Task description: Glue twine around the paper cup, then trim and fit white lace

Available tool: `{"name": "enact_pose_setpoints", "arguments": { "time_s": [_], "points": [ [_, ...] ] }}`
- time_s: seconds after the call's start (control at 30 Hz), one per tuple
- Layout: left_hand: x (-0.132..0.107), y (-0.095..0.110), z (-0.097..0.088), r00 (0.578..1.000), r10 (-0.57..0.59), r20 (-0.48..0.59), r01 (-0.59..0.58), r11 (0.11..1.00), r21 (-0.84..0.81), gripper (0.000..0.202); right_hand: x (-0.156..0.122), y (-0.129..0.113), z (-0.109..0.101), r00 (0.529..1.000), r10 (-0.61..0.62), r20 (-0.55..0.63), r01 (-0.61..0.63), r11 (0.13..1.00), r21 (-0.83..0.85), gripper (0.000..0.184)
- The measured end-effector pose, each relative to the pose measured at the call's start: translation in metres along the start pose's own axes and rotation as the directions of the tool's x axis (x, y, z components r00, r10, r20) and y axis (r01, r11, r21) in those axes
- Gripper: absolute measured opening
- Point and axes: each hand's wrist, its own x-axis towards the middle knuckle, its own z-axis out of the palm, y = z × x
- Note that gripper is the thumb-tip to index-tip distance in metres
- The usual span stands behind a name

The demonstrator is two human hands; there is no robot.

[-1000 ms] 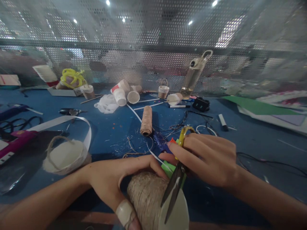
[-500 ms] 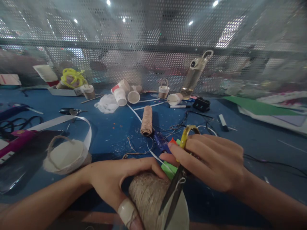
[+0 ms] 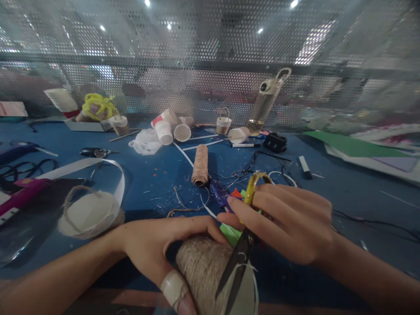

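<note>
Left hand (image 3: 154, 240): arched wide around a twine-wrapped cup (image 3: 201, 273), fingers over its far side, thumb on the near side, a beige bandage (image 3: 173, 288) round the thumb. The cup lies on its side below this hand's palm, pale end turned toward the right. Right hand (image 3: 292, 221): closed on yellow-handled scissors (image 3: 236, 267), the dark blades parted and pointing down across the cup's pale end; a thin white strand (image 3: 246, 265) lies at the blades. Between the hands and just beyond: a piece of green material (image 3: 230, 234), and a glittery blue object (image 3: 217, 192), its kind unclear. Farther ahead of the left fingertips: one spool of brown twine (image 3: 201, 165), tilted away. Left of the left hand, near its wrist: one pale basket (image 3: 90, 214) with a twine handle, and a curl of white ribbon (image 3: 120, 179) touching it; beyond these, a magenta tool (image 3: 31, 192). Well ahead of both hands: paper cups (image 3: 164, 131), lying over, and a small handled bucket (image 3: 223, 125), upright. Ahead of the right hand: one clear bottle (image 3: 264, 107), leaning in view, and a black-and-white marker (image 3: 305, 167). Ahead and to the right of that hand: a green sheet (image 3: 357, 145).
</note>
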Motion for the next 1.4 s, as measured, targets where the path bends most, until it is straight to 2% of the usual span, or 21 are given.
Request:
{"name": "enact_pose_setpoints", "arguments": {
  "time_s": [0.1,0.43,0.53,0.67,0.8,0.9,1.03,1.2,1.4],
  "points": [
    [0.0,0.002,-0.001,1.0,-0.019,0.001,0.019,1.0,0.008,0.083,-0.001,0.001,0.002,1.0,0.007,0.006,-0.007,1.0,0.003,0.02],
    [0.003,0.0,0.001,1.0,0.024,0.006,-0.024,0.999,-0.049,0.077,-0.003,0.002,0.003,1.0,0.001,0.019,0.0,1.0,-0.02,0.018],
    [0.003,0.001,0.0,1.0,0.017,0.012,-0.016,1.0,-0.014,0.075,-0.004,0.002,0.003,1.0,0.011,-0.002,-0.011,1.0,0.007,0.02],
    [-0.001,0.001,0.0,0.998,-0.01,-0.057,0.013,0.998,0.058,0.078,-0.008,0.002,0.005,0.994,0.108,-0.007,-0.107,0.99,0.095,0.015],
    [-0.004,0.0,0.003,0.988,0.0,-0.152,-0.009,0.998,-0.06,0.078,-0.013,0.006,0.012,0.973,0.227,-0.039,-0.221,0.968,0.116,0.014],
    [-0.004,0.001,0.006,0.97,-0.014,-0.242,-0.026,0.987,-0.161,0.071,-0.017,0.007,0.019,0.963,0.268,-0.032,-0.261,0.956,0.134,0.019],
    [-0.004,0.004,0.009,0.952,-0.013,-0.305,-0.061,0.971,-0.232,0.067,-0.016,0.006,0.021,0.949,0.316,-0.011,-0.307,0.93,0.204,0.014],
    [-0.003,0.009,0.01,0.906,-0.016,-0.423,-0.058,0.985,-0.16,0.052,-0.014,0.004,0.018,0.934,0.351,0.068,-0.357,0.905,0.233,0.007],
    [-0.003,0.007,0.008,0.876,-0.002,-0.483,-0.06,0.992,-0.113,0.054,-0.015,0.002,0.017,0.919,0.373,0.129,-0.394,0.889,0.235,0.011]
  ]
}}
